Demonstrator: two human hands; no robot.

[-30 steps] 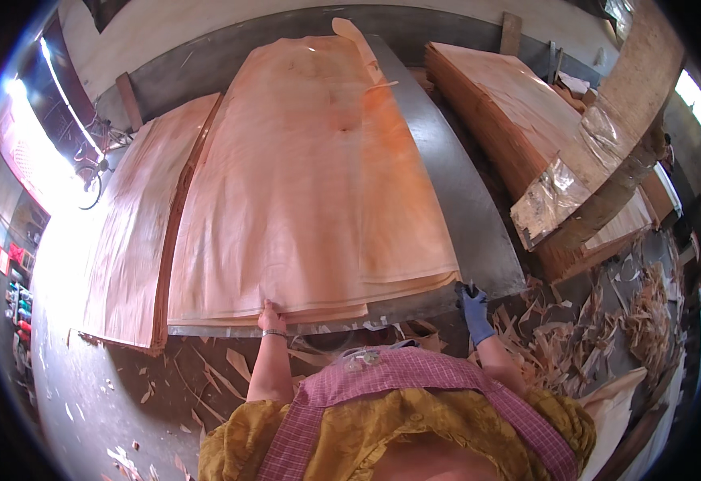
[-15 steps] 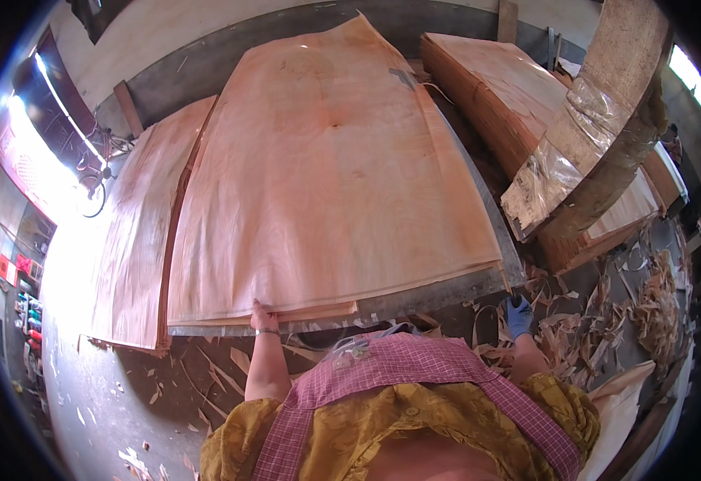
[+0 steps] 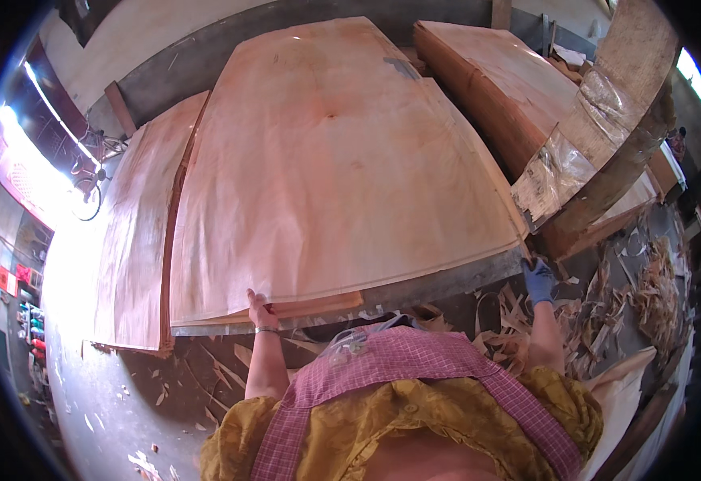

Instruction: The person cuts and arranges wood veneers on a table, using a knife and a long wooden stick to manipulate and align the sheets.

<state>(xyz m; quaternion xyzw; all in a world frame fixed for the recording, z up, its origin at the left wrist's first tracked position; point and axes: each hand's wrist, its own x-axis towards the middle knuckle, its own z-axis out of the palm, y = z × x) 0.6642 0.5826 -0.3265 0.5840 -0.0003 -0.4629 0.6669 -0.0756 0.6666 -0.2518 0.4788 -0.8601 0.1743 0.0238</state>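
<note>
A large, thin, pinkish-tan wood veneer sheet [image 3: 342,176] lies on top of a low pile before me, slightly rippled at its near left part. My left hand [image 3: 261,310], bare, is closed on the sheet's near edge, left of the middle. Just beneath that edge a narrower veneer piece [image 3: 318,304] sticks out over a grey board [image 3: 423,282]. At the near right corner is my right hand [image 3: 539,282] in a blue glove. Its fingers are bent closed around something dark and thin that I cannot make out, close beside the corner.
To the left stands another veneer stack [image 3: 138,240]; a taller stack [image 3: 487,88] is at the far right. A curved, plastic-wrapped wooden piece [image 3: 599,120] hangs in at the right. Veneer scraps [image 3: 591,321] litter the floor. A bicycle [image 3: 87,192] is at the far left.
The top sheet has shifted right, covering more of the grey board's right margin. Its raised far corner now lies flatter. My right hand has moved forward and slightly right; my left stays at the edge.
</note>
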